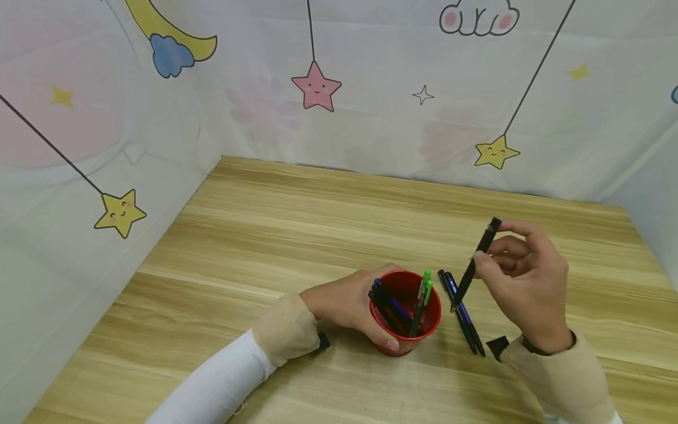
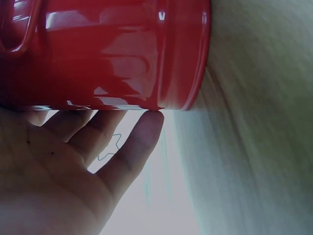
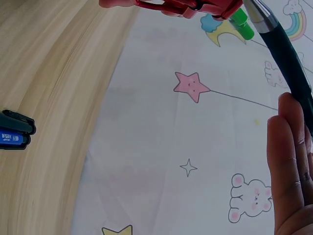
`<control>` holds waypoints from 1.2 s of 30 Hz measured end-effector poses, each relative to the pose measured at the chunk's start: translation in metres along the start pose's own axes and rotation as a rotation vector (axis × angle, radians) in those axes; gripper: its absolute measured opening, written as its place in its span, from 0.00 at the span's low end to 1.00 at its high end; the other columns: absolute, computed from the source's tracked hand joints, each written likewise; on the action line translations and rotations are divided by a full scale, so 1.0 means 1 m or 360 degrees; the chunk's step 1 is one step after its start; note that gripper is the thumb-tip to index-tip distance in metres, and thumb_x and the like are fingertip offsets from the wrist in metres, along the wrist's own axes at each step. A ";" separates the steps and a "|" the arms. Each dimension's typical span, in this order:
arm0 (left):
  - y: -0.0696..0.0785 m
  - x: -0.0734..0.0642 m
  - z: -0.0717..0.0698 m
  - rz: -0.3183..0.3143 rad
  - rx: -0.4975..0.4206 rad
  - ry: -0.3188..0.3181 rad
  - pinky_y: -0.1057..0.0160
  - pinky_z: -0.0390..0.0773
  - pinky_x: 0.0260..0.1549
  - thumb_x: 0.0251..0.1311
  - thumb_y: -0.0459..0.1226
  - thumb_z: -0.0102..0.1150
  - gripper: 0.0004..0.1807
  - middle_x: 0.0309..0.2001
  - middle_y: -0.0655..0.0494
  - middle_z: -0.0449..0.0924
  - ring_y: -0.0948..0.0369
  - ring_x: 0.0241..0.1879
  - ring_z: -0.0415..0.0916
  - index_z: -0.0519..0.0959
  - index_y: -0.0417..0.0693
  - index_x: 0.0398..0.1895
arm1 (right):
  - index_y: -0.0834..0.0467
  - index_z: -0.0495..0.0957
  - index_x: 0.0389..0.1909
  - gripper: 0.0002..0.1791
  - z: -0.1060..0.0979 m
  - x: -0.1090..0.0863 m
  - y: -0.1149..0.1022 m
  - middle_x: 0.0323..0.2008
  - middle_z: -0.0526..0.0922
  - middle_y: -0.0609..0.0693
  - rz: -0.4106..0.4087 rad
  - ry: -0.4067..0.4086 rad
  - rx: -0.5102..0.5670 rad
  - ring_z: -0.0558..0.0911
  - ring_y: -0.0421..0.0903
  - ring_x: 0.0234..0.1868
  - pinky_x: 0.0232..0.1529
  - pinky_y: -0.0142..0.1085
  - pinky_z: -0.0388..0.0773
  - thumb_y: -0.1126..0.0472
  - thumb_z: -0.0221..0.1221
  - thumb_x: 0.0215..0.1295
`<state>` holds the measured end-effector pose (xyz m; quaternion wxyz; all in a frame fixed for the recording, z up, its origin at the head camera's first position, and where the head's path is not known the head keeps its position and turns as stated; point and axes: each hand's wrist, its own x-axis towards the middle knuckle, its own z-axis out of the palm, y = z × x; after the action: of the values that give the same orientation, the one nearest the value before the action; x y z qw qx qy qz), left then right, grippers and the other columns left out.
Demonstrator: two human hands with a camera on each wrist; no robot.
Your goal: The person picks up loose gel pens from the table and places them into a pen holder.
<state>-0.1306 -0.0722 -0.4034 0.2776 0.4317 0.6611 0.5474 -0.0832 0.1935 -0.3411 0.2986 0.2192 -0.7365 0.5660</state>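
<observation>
Nearest to us, a white sleeve (image 1: pixel 222 380) reaches over the wooden table (image 1: pixel 265 218), whose back edge meets a printed cloth (image 1: pixel 371 135). We see the table run wide to the left of the red cup (image 2: pixel 112 51), which the left hand (image 1: pixel 346 297) grips round its wall. The right hand (image 1: pixel 529 277) pinches a black pen (image 1: pixel 468 277) above two pens (image 1: pixel 469 325) beside the cup. The right wrist view shows us this pen's silver tip (image 3: pixel 261 17); the head view, pens inside the cup (image 1: pixel 394 307).

Kinda a curtained-off table spot, can't tell if home or office tbh: wood-grain tabletop (image 1: pixel 296 229), creased cloth backdrop (image 1: pixel 376 135) round the back and sides, cartoon stars (image 1: pixel 316 88) and moon (image 1: pixel 203 51) printed on it
</observation>
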 end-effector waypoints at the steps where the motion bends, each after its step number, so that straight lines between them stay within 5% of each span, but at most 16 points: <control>1: 0.000 0.000 0.000 0.0002 0.0003 -0.0001 0.60 0.74 0.60 0.44 0.36 0.83 0.45 0.60 0.63 0.77 0.62 0.62 0.73 0.67 0.58 0.66 | 0.79 0.72 0.51 0.22 0.000 0.000 0.000 0.26 0.85 0.51 -0.0013 0.0005 0.0054 0.85 0.38 0.21 0.26 0.25 0.80 0.85 0.58 0.51; 9: -0.001 0.000 -0.001 -0.0026 0.0011 0.0018 0.60 0.75 0.59 0.43 0.37 0.83 0.47 0.61 0.64 0.76 0.63 0.62 0.72 0.67 0.60 0.67 | 0.81 0.71 0.51 0.22 0.002 0.001 0.000 0.27 0.86 0.54 -0.0066 0.0020 0.0317 0.86 0.41 0.22 0.26 0.26 0.81 0.85 0.58 0.51; 36: 0.000 -0.001 -0.001 -0.0034 0.0040 0.0031 0.61 0.75 0.59 0.42 0.39 0.84 0.48 0.61 0.64 0.76 0.62 0.62 0.72 0.67 0.61 0.68 | 0.82 0.68 0.52 0.24 0.007 0.000 -0.004 0.31 0.87 0.59 -0.0125 -0.0056 0.0561 0.88 0.44 0.26 0.30 0.31 0.84 0.88 0.55 0.50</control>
<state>-0.1310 -0.0735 -0.4031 0.2714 0.4226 0.6751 0.5403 -0.0820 0.1861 -0.3393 0.2645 0.3065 -0.6219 0.6704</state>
